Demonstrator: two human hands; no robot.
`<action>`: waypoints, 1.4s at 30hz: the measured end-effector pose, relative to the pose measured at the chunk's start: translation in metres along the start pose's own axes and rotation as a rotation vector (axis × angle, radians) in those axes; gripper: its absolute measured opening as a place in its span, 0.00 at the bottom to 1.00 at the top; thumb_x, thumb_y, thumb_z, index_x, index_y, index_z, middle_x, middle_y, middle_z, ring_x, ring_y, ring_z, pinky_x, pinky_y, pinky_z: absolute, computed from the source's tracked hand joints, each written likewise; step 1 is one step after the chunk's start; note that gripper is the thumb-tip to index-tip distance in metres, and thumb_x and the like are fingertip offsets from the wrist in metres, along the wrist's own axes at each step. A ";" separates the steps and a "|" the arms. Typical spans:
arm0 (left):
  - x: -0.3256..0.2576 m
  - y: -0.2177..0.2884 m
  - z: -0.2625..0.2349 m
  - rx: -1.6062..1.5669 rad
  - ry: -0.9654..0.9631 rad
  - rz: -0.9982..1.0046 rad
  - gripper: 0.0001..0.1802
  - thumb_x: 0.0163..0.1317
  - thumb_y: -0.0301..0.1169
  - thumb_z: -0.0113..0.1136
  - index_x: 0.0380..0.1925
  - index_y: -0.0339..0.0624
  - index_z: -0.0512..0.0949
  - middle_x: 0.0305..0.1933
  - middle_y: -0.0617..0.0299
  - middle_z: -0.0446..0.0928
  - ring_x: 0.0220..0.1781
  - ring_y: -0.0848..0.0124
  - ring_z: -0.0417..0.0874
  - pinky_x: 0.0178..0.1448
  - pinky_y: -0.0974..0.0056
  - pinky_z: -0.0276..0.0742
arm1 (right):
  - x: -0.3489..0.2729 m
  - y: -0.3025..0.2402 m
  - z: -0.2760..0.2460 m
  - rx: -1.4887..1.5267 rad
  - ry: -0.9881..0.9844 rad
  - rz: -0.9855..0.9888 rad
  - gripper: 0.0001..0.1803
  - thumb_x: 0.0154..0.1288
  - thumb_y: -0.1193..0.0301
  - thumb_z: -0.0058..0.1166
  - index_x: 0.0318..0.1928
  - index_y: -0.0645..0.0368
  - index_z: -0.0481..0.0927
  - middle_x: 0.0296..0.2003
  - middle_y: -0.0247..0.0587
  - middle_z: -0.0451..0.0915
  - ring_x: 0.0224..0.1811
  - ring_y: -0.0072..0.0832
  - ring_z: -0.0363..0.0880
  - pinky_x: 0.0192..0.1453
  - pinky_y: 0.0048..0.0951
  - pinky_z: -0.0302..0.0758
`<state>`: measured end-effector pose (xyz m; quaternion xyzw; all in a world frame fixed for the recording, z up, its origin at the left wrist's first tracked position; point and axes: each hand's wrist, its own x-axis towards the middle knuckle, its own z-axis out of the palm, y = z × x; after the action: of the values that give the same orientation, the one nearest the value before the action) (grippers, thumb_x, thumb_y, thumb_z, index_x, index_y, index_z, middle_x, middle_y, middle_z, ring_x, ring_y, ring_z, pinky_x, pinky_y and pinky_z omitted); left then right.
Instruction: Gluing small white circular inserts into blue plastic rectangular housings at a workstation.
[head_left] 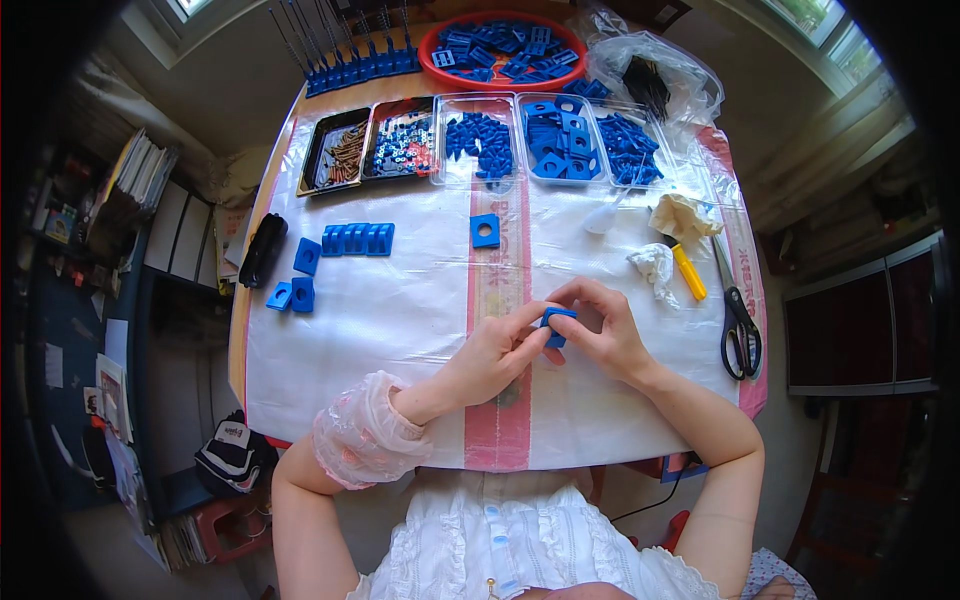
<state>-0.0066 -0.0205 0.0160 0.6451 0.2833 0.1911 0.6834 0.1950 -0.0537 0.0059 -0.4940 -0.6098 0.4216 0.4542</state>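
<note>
The left hand [492,352] and right hand [608,330] come together, their fingers pinching a small blue piece [557,313] between them. Beyond the hands, a holed blue plate [485,243] lies on the surface [400,300].

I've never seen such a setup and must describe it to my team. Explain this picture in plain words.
No machine here: these are a person's bare left hand and right hand. A wide camera worn on the head looks down, so straight edges seem bent. The covered table bears five trays of small parts, a red basin of blue pieces, black-handled scissors and several loose blue parts. Both hands share a fingertip grip on one small blue piece, partly hidden by the fingers.
</note>
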 end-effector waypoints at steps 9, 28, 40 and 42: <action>0.004 -0.003 -0.002 -0.223 0.040 0.030 0.20 0.78 0.32 0.41 0.65 0.40 0.67 0.35 0.58 0.84 0.18 0.86 0.69 0.24 0.77 0.66 | -0.001 0.004 0.000 0.100 0.021 0.016 0.13 0.64 0.72 0.58 0.47 0.62 0.81 0.32 0.36 0.82 0.37 0.20 0.78 0.42 0.23 0.72; 0.007 -0.013 -0.003 -0.303 0.041 0.080 0.19 0.80 0.33 0.37 0.65 0.43 0.65 0.39 0.53 0.84 0.15 0.88 0.62 0.24 0.80 0.64 | -0.003 0.011 0.000 0.140 0.027 0.042 0.07 0.65 0.74 0.57 0.36 0.68 0.80 0.29 0.36 0.77 0.35 0.21 0.73 0.40 0.25 0.69; 0.009 -0.018 -0.007 -0.378 0.015 0.067 0.20 0.80 0.35 0.38 0.65 0.39 0.64 0.37 0.49 0.84 0.15 0.88 0.64 0.25 0.79 0.67 | -0.003 0.007 -0.002 0.133 0.006 0.055 0.08 0.65 0.75 0.56 0.38 0.69 0.80 0.31 0.38 0.78 0.36 0.23 0.75 0.42 0.26 0.71; 0.010 -0.017 -0.007 -0.387 0.005 0.063 0.20 0.80 0.35 0.38 0.65 0.39 0.64 0.37 0.49 0.84 0.15 0.88 0.64 0.25 0.79 0.68 | -0.004 0.013 -0.001 0.136 0.021 -0.005 0.08 0.63 0.75 0.56 0.39 0.69 0.81 0.32 0.39 0.79 0.36 0.25 0.76 0.42 0.27 0.71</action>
<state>-0.0052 -0.0102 -0.0022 0.5095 0.2228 0.2650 0.7878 0.1996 -0.0550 -0.0070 -0.4646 -0.5764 0.4557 0.4942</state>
